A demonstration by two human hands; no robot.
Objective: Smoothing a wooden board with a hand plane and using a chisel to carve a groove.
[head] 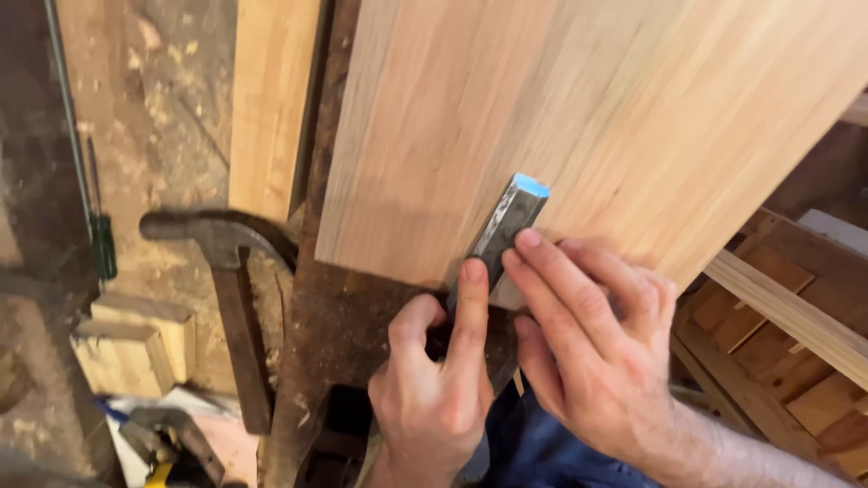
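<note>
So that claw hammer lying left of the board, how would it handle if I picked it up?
The claw hammer likely feels head-heavy: a thick dark metal head on a slim handle. It looks rigid, not fragile. Lying flat on the dusty bench, it probably won't roll, though sawdust might make the handle slippery.

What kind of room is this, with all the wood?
Most likely a woodworking shop. Both hands, left hand and right hand, press a metal tool against a pale wooden board; an old hammer lies on the sawdust-covered bench, beside wood offcuts.
</note>
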